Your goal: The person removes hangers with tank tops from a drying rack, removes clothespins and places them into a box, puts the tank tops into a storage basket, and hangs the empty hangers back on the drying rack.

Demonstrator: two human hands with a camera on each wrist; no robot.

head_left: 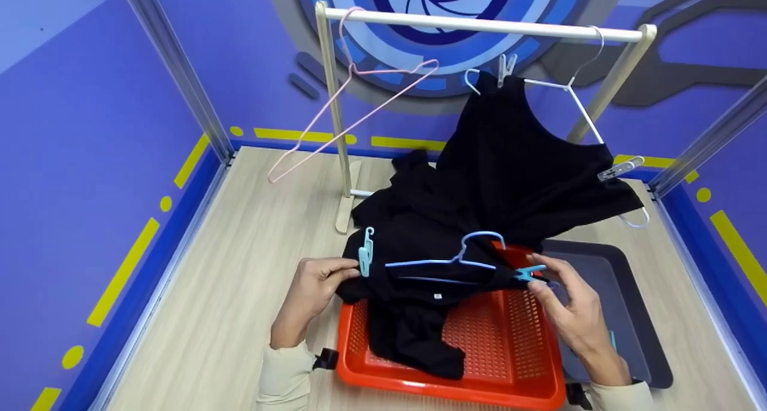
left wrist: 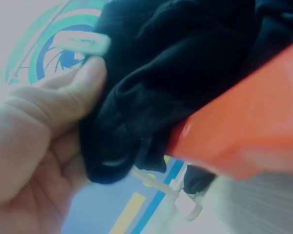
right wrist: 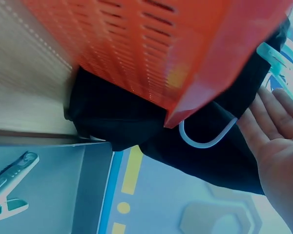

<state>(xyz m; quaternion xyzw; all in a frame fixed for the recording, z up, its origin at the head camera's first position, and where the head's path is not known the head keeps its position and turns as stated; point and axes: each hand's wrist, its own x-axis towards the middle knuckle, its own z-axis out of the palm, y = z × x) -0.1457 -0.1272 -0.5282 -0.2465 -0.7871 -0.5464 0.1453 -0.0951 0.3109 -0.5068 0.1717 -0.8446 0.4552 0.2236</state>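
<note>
By the red basket (head_left: 449, 390), the left hand (head_left: 314, 291) pinches a black top (head_left: 407, 300), likely keeping it taut; the right hand (head_left: 573, 312) spreads fingers around a blue clothespin (head_left: 527, 274).

The head view is bright and evenly lit, apparently from above, with faint, soft shadows on the tabletop (head_left: 239, 249) and a white glint along the near rim of the red basket (head_left: 413, 385), while the black clothing (head_left: 503, 147) loses most of its folds to darkness. The left wrist view is hazy, its far wall (head_left: 239, 69) bleached nearly white beyond the left hand (left wrist: 44, 126), with the basket smeared close to the lens. The right wrist view has a cool, milky cast, dimmer over the grey tray (right wrist: 58, 195), and its close basket wall is soft and blurred
</note>
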